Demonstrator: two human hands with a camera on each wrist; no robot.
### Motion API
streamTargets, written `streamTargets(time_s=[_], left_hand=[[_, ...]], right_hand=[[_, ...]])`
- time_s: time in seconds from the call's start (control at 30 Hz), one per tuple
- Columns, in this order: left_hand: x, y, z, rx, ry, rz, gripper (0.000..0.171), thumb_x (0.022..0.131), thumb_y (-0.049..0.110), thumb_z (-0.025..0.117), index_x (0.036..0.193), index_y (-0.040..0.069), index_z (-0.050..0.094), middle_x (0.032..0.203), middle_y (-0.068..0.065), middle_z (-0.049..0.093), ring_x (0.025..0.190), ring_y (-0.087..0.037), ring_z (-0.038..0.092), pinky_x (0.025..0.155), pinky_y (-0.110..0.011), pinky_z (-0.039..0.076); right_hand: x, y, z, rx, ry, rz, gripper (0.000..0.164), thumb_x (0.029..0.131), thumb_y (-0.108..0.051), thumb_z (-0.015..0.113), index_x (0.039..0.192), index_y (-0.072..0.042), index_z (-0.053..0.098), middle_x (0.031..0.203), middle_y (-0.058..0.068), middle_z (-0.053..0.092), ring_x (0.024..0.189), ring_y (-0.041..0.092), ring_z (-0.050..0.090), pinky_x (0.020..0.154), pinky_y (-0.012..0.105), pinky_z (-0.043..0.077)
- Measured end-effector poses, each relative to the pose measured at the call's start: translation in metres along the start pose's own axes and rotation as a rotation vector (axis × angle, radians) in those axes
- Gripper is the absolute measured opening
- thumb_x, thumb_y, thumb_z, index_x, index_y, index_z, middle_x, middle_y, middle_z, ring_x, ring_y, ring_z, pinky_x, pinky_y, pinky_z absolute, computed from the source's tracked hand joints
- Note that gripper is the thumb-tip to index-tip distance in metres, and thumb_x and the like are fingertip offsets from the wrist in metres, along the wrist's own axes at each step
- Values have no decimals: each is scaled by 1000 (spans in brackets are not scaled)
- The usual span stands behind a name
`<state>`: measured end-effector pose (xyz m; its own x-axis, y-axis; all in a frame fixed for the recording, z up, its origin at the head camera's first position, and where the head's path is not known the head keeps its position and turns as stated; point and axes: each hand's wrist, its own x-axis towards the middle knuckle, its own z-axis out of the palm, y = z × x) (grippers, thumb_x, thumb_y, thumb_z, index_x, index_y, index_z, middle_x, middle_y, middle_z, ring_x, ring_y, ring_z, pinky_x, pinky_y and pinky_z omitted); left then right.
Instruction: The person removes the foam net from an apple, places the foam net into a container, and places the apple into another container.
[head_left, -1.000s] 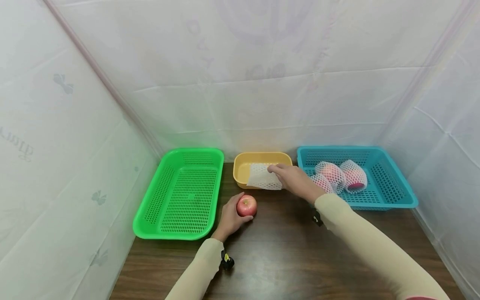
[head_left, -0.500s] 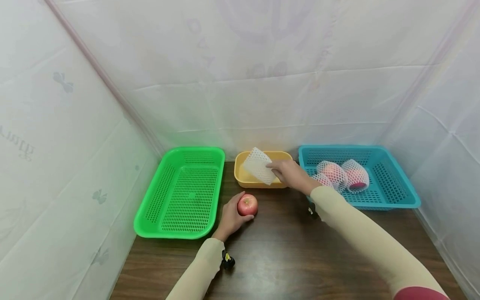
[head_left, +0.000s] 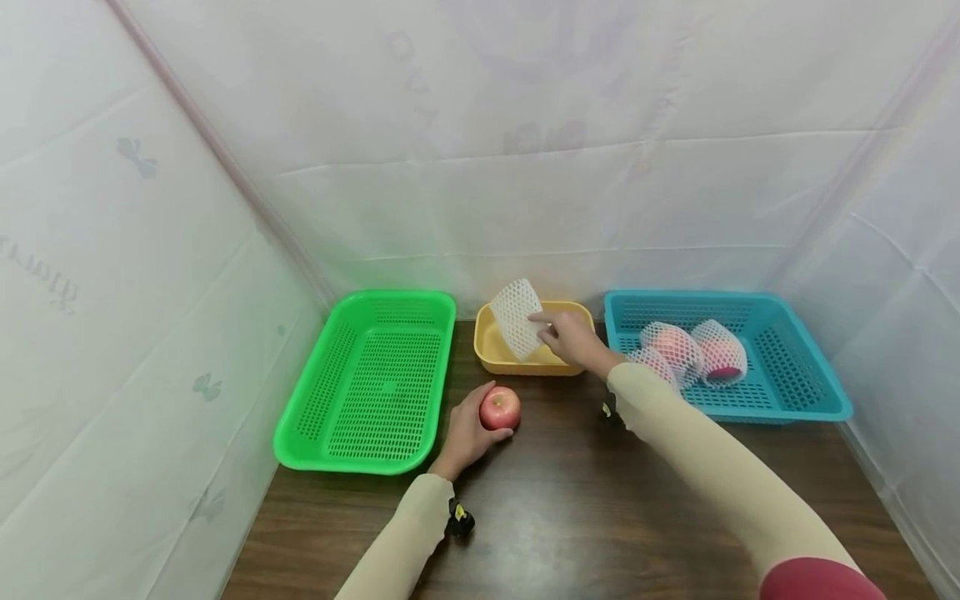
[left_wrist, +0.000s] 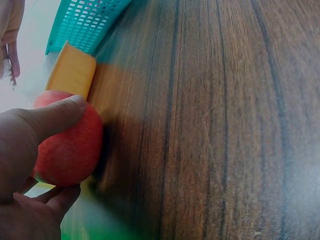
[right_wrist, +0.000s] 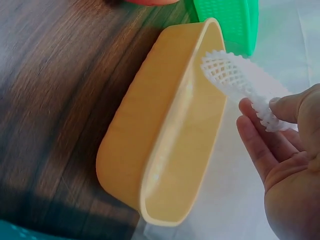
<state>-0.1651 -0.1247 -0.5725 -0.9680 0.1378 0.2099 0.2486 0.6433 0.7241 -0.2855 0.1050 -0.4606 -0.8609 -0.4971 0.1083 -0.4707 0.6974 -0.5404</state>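
A red apple is gripped by my left hand, thumb on one side and fingers on the other. In the left wrist view the thumb lies across the apple's skin. My right hand pinches a white foam net sleeve near its edge, between thumb and fingers. The foam net hangs over the yellow tub, its mesh mouth partly spread in the right wrist view. The tub stands just beyond the apple, and its inside shows yellow in the right wrist view.
A green basket stands left of the apple. To the right, a blue basket holds several net-wrapped apples. The wooden table runs toward the front, and white sheeting rises behind and at both sides.
My right hand has lifted the foam net up and turned it from lying flat to nearly upright over the yellow tub. The left hand keeps its grip on the apple.
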Motion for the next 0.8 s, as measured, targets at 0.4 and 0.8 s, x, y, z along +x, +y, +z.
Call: streamTargets(time_s=[0.4, 0.8], left_hand=[[0, 0, 1, -10, 7, 18, 87, 72, 18, 96, 146, 1, 53, 143, -16, 59, 128, -34, 59, 107, -52, 46], [0, 1, 2, -6, 15, 17, 86, 72, 17, 96, 145, 1, 53, 142, -17, 59, 127, -34, 59, 107, -52, 47]], right_hand=[[12, 2, 24, 216, 92, 76, 37, 102, -8, 61, 139, -4, 64, 104, 18, 74, 63, 16, 57, 52, 26, 42], [26, 3, 48, 334, 136, 119, 37, 102, -6, 62, 139, -3, 63, 138, 25, 61, 102, 31, 73, 62, 26, 53]])
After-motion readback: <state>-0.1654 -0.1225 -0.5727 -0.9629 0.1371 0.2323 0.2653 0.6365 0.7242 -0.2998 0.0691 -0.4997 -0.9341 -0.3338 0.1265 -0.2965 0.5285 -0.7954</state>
